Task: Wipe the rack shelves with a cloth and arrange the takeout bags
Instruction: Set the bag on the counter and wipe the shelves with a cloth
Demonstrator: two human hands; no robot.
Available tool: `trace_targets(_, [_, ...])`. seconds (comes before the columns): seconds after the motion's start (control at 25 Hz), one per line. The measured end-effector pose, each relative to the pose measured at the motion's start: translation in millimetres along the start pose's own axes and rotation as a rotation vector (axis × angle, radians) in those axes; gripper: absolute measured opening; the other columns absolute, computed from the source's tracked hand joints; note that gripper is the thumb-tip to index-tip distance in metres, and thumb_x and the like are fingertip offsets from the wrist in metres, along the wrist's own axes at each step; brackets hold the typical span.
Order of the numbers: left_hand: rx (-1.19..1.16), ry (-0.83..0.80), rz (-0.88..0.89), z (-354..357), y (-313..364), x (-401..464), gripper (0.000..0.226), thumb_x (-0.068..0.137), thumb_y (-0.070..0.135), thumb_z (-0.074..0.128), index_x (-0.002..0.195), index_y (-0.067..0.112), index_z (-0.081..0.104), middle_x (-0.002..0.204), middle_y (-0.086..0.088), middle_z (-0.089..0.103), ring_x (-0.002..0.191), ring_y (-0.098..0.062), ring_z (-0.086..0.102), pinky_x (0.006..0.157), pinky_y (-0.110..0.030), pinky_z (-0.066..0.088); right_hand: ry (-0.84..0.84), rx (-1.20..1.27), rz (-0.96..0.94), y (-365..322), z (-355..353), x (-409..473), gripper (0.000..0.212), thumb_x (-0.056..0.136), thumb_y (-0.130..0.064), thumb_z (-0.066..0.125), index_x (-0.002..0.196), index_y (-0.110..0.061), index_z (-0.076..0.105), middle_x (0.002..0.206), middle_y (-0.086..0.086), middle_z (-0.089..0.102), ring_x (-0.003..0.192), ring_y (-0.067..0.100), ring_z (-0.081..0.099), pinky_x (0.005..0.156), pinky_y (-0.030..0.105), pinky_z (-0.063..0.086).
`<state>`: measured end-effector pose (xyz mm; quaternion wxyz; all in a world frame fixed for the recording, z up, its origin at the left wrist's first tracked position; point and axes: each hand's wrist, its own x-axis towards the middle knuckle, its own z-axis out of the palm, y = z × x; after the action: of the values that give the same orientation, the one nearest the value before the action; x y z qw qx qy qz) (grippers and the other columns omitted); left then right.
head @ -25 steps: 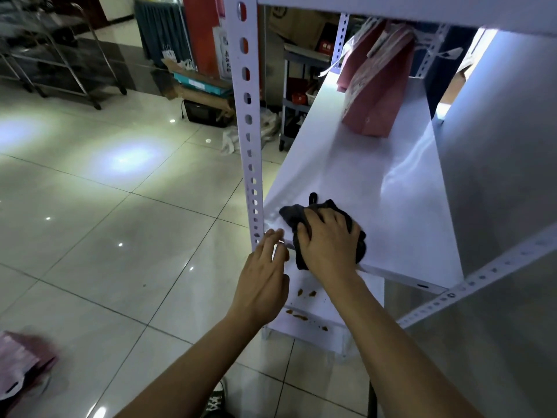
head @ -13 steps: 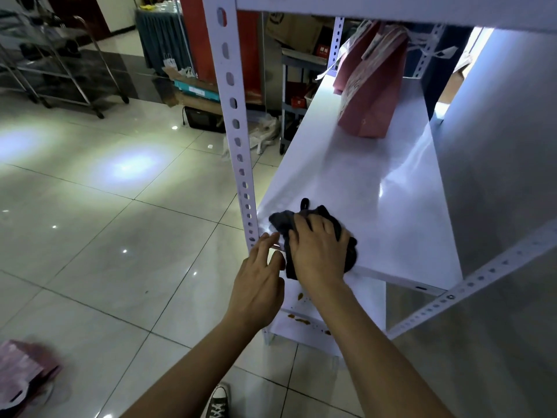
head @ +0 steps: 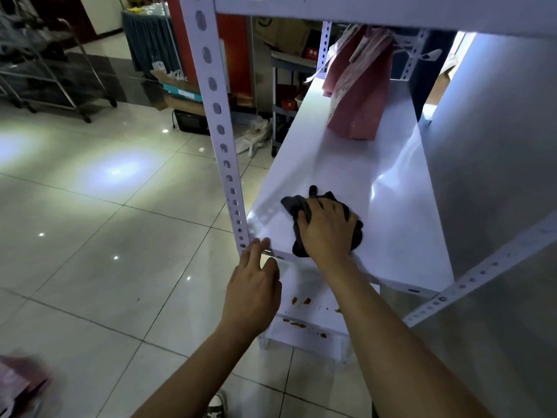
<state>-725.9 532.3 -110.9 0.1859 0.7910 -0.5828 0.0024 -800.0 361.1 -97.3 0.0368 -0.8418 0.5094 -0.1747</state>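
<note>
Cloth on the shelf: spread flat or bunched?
Bunched. The dark cloth sits crumpled under the right hand, folds poking out past the fingers on the shelf.

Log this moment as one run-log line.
phase: wiping shelf | right hand: presses dark cloth | left hand: fingers touch shelf's front corner | pink bags: far end
</note>
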Motion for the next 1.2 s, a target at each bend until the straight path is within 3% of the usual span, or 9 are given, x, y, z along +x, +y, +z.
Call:
trace_targets(0.24, [0.034, 0.015, -0.004, 2.7, 1.0, 1.8, 0.010, 0.087, 0.005, 0.064, 0.077, 0.005, 0.064, 0.140, -0.020, 0.055, 0.134, -0.037, 0.047, 0.092, -0.040, 0.055, 0.082, 0.091, -0.052, -12.0, 6.5, -39.7, 0.034, 0.095, -0.041, 0.051, 0.123, -0.030, 0.066, 0.128, -0.006, 0.066, 0.125, 0.021, 0.054, 0.106, 0.051, 0.034])
trace_targets(0.52, [0.036, 0.012, -0.014, -1.0, 2.7, 0.2, 0.018, 0.089, 0.004, 0.058, 0.071, 0.004, 0.060, 0.141, -0.020, 0.054, 0.132, -0.037, 0.049, 0.082, -0.042, 0.057, -0.002, 0.022, -0.004, -17.1, 1.4, 3.7, 0.034, 0.101, -0.041, 0.041, 0.123, -0.026, 0.062, 0.127, -0.003, 0.064, 0.123, 0.022, 0.053, 0.109, 0.049, 0.031])
trace_targets(0.84, [0.053, -0.004, -0.038, 9.0, -1.8, 2.7, 0.010, 0.089, 0.004, 0.057, 0.091, 0.005, 0.067, 0.144, -0.015, 0.048, 0.134, -0.033, 0.042, 0.087, -0.039, 0.054, 0.129, 0.018, -0.002, -19.1, 3.8, -48.6, 0.034, 0.094, -0.038, 0.048, 0.116, -0.022, 0.068, 0.118, 0.000, 0.068, 0.116, 0.025, 0.057, 0.103, 0.050, 0.033])
trace_targets(1.0, [0.057, 0.001, -0.033, 7.8, 0.4, 0.7, 0.025, 0.086, 0.000, 0.057, 0.110, 0.004, 0.065, 0.146, -0.015, 0.045, 0.134, -0.034, 0.041, 0.091, -0.038, 0.053, 0.017, 0.043, 0.020, -20.9, -2.8, -25.9, 0.036, 0.096, -0.039, 0.044, 0.120, -0.023, 0.065, 0.125, 0.000, 0.065, 0.123, 0.022, 0.052, 0.108, 0.050, 0.030])
trace_targets(1.2, [-0.128, 0.029, -0.008, 0.0, 2.7, -7.1, 0.045, 0.073, -0.009, 0.048, 0.115, 0.005, 0.051, 0.139, -0.013, 0.046, 0.130, -0.032, 0.045, 0.089, -0.041, 0.051, 0.124, 0.108, -0.008, 11.1, -6.5, -57.0, 0.037, 0.095, -0.039, 0.048, 0.124, -0.024, 0.066, 0.126, -0.001, 0.065, 0.125, 0.023, 0.053, 0.109, 0.050, 0.031])
